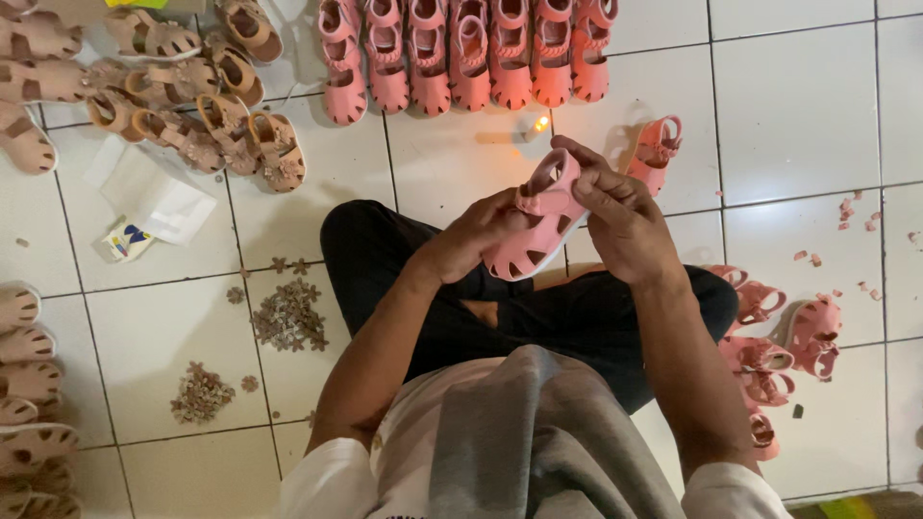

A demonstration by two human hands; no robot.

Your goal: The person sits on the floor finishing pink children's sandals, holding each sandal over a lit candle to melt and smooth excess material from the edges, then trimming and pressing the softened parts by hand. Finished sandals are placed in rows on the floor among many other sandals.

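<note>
- White floor tiles lie under everything.
- Left hand and right hand each close their grip on one pink sandal.
- Just past the hands, a small flame glows.
- Farther out, pink sandals stand in a row.

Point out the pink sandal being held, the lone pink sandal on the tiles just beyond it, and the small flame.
held pink sandal [531, 248], head view, on its cut-out toe
lone pink sandal [656, 150], head view, on its straps
small flame [541, 123], head view, on its glow
</note>
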